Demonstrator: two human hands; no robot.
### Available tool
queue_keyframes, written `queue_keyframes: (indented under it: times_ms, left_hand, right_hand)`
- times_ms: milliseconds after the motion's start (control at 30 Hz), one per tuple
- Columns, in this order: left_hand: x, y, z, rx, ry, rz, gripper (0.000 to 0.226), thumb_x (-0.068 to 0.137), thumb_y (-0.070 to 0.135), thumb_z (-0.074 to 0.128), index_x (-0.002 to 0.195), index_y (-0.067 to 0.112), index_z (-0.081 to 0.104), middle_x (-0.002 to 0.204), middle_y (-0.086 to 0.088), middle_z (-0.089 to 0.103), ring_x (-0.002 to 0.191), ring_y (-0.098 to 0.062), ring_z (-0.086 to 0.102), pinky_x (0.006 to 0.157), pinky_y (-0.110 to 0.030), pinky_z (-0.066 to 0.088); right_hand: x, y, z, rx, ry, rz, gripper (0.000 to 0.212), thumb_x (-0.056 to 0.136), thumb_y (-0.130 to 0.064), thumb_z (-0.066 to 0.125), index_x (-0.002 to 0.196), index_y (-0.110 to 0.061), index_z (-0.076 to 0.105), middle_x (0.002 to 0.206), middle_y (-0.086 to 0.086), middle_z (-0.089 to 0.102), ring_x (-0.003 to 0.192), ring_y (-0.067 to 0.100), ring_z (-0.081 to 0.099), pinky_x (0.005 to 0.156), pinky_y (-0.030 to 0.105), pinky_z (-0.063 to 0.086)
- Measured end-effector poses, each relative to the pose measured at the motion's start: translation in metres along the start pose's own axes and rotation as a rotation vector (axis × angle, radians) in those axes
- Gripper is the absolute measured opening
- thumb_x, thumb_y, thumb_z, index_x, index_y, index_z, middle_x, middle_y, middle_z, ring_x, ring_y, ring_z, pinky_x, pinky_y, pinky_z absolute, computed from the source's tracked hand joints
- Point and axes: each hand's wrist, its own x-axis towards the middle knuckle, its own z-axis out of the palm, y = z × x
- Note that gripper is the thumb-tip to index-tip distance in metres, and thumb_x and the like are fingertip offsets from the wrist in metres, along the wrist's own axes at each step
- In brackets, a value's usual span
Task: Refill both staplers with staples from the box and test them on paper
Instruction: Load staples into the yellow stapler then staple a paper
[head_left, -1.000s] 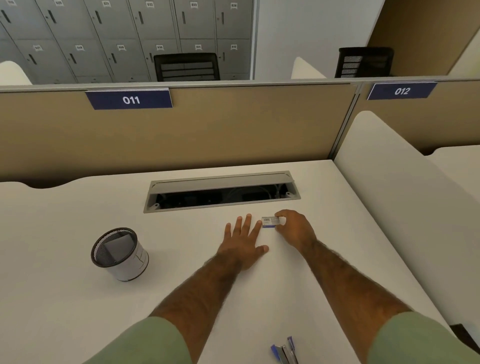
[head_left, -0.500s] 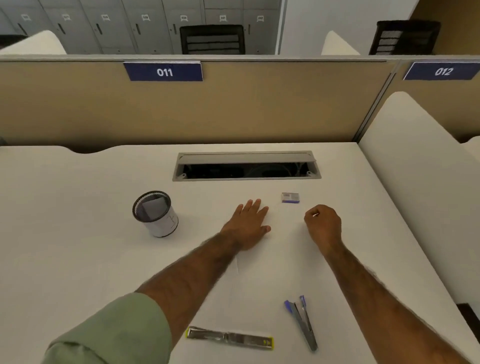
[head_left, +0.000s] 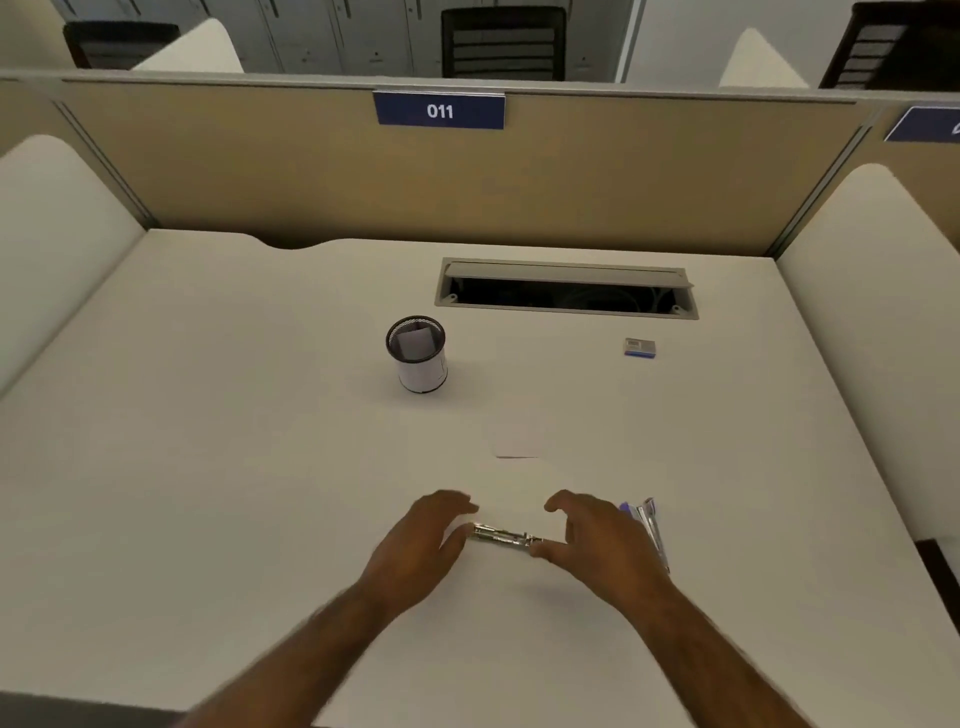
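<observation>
A silver stapler (head_left: 501, 535) lies flat on the white desk, near the front. My left hand (head_left: 421, 545) is at its left end and my right hand (head_left: 597, 540) at its right end. Each thumb touches an end, while the fingers arch above it, spread apart. A blue stapler (head_left: 649, 525) lies just right of my right hand, partly hidden behind it. The small staple box (head_left: 640, 347) sits far back on the right, away from both hands. A white sheet of paper (head_left: 519, 441) lies beyond the hands, with only its edge showing against the desk.
A black mesh pen cup (head_left: 417, 358) with a folded paper inside stands at the middle of the desk. An open cable slot (head_left: 566, 288) runs along the back. Beige partitions (head_left: 311, 171) close the back, and white side panels (head_left: 872, 291) flank the desk.
My right hand let go of the staple box and left it at the back. Both hands drew back toward me and came down around the silver stapler. The camera tilted down.
</observation>
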Motion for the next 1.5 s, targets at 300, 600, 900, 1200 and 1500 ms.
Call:
queue_keyframes:
  times_ms: [300,600,900,1200,1500]
  left_hand:
    - [-0.018,-0.008,0.009,-0.121,-0.019,-0.089,0.034,0.091,0.026,0.064,0.121,0.039,0.055,0.113,0.026,0.053,0.106,-0.004,0.056,0.091,-0.029,0.052]
    - [0.001,0.000,0.014,-0.043,-0.107,-0.027,0.034,0.091,0.024,0.061,0.124,0.034,0.061,0.120,0.013,0.055,0.114,-0.006,0.050,0.094,-0.025,0.045]
    - [0.000,0.000,-0.001,-0.011,-0.147,-0.002,0.027,0.091,0.029,0.063,0.116,0.037,0.063,0.116,0.020,0.056,0.109,-0.002,0.051,0.093,-0.024,0.045]
    - [-0.009,0.050,-0.077,-0.692,0.032,-0.196,0.023,0.080,0.008,0.080,0.097,0.023,0.080,0.075,0.005,0.073,0.070,-0.012,0.065,0.072,-0.024,0.054]
    - [-0.019,0.092,-0.117,-1.072,0.148,-0.241,0.019,0.089,-0.005,0.067,0.103,0.005,0.076,0.089,-0.022,0.076,0.081,-0.032,0.075,0.076,-0.034,0.061]
  right_hand:
    - [0.001,-0.010,0.033,-0.113,0.002,-0.023,0.040,0.085,-0.047,0.061,0.122,-0.036,0.052,0.108,-0.009,0.064,0.099,0.015,0.061,0.079,0.031,0.046]
    - [0.004,-0.018,0.046,-0.155,0.054,-0.052,0.023,0.094,-0.035,0.046,0.114,-0.032,0.058,0.109,-0.007,0.066,0.100,0.017,0.060,0.078,0.032,0.046]
    - [0.002,-0.026,0.042,-0.125,0.084,-0.101,0.017,0.096,-0.032,0.044,0.099,-0.026,0.060,0.098,-0.005,0.067,0.089,0.019,0.060,0.074,0.036,0.047]
    - [-0.017,-0.064,-0.035,0.200,0.207,-0.147,0.006,0.086,-0.027,0.066,0.090,-0.030,0.069,0.082,-0.014,0.069,0.073,0.004,0.058,0.067,0.023,0.045]
    - [-0.040,-0.090,-0.087,0.542,0.332,-0.226,0.009,0.080,-0.023,0.076,0.084,-0.031,0.072,0.069,-0.007,0.064,0.057,0.003,0.051,0.055,0.016,0.039]
